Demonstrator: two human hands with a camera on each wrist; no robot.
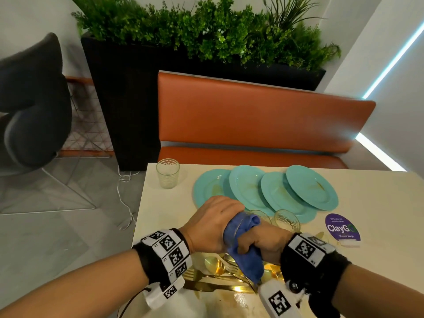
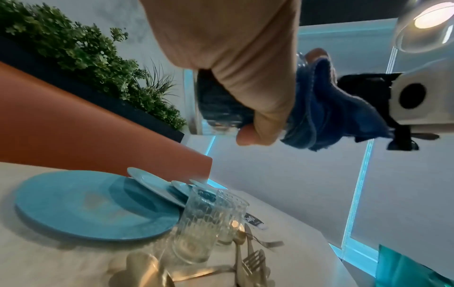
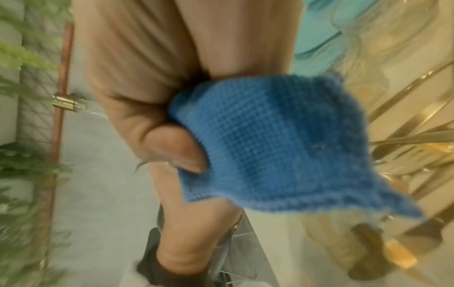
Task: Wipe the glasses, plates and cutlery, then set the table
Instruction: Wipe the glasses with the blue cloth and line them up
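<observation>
Left hand (image 1: 212,222) grips a glass (image 2: 221,104) at frame centre; right hand (image 1: 263,243) grips the blue cloth (image 1: 246,249) stuffed into it. Four teal plates (image 1: 312,187) overlap above; three more glasses (image 1: 167,173); gold cutlery (image 1: 220,271) piled below. Cream surface (image 1: 378,260), orange bench (image 1: 252,115), planter (image 1: 128,99).

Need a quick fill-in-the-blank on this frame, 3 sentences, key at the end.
1. The right hand grips a ____ cloth.
2. The teal plates on the table number ____.
3. The left hand holds a ____ while the cloth is pushed into it.

Missing words: blue; four; glass
</observation>
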